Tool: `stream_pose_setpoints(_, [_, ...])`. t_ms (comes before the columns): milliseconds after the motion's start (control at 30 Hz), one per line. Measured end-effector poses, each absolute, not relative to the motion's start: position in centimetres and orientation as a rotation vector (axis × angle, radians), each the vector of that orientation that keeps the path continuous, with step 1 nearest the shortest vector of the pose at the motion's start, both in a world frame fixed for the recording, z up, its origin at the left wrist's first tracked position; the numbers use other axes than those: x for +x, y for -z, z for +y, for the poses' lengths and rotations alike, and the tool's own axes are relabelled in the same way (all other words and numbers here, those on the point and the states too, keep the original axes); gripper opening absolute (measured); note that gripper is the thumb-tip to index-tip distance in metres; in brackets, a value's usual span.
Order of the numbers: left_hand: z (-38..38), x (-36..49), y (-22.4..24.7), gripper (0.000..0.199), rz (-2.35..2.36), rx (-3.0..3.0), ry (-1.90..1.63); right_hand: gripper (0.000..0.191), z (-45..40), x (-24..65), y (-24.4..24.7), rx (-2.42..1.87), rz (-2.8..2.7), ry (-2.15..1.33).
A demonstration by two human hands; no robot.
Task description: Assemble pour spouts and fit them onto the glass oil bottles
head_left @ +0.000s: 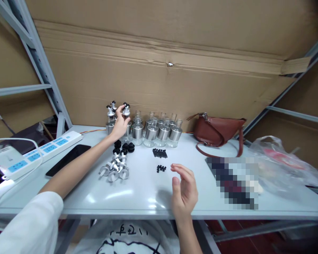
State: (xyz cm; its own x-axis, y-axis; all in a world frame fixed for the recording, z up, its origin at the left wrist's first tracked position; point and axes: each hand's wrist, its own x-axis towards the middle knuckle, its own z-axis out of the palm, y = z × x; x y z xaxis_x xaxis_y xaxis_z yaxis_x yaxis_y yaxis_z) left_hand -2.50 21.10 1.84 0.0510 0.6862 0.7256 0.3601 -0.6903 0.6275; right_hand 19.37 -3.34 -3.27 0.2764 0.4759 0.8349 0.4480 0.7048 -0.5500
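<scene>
My left hand [119, 124] reaches to the back of the table, its thumb and fingers closed around the upper part of a glass bottle fitted with a silver pourer top [126, 112]. Beside it stand other bottles with silver and black tops [110, 112]. To the right, several topless glass bottles with steel bands [151, 133] are grouped together. Below my left hand lie black stoppers [124, 147] and a heap of silver metal pourer parts [114, 171]. My right hand [184, 190] hovers over the front of the table, fingers apart and holding nothing. Nearest to it are small black caps [161, 168] and short black pieces [160, 153].
A white power strip [46, 151] and a black phone [69, 159] lie at the left. A brown bag [214, 130] rests at the back right, near a clear plastic bag [278, 169] and a blurred-out item [233, 181]. Cardboard [153, 88] walls the back.
</scene>
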Motion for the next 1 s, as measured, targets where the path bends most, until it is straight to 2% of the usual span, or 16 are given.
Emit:
stream_pose_setpoints(233, [21.2, -2.7, -0.9, 0.065, 1.152, 2.073, -1.635, 0.023, -3.3, 19.4, 3.5, -0.853, -1.263, -0.069])
stream_pose_setpoints(467, [19.9, -3.2, -2.3, 0.065, 1.119, 2.325, -1.682, 0.021, -3.3, 19.1, 3.6, -0.855, -1.228, -0.099])
stream_pose_setpoints(533, [18.5, -3.2, -3.4, 0.054, 1.143, 2.376, -1.783, 0.019, -3.4, 19.0, 3.6, -0.856, -1.214, -0.091])
stream_pose_setpoints(633, [15.8, -3.2, -5.2, 0.011, 1.163, 2.481, -1.924, 0.018, -3.6, 19.0, 3.6, -0.867, -1.211, -0.08])
stream_pose_setpoints(700, [13.9, -3.5, -6.1, 0.035, 1.103, 2.686, -1.746, 0.019, -3.6, 19.1, 3.7, -0.879, -1.236, -0.086])
stream_pose_setpoints(733, [13.1, -3.7, -6.4, 0.041, 1.054, 2.778, -1.621, 0.019, -3.7, 19.1, 3.7, -0.887, -1.255, -0.091])
stream_pose_setpoints(867, [10.6, -4.4, -6.0, 0.044, 0.903, 3.019, -1.038, 0.02, -3.8, 19.1, 3.7, -0.913, -1.344, -0.107])
stream_pose_setpoints(1000, [9.5, -4.4, -4.6, 0.042, 0.938, 3.066, -0.628, 0.019, -3.8, 18.9, 3.5, -0.917, -1.397, -0.115])
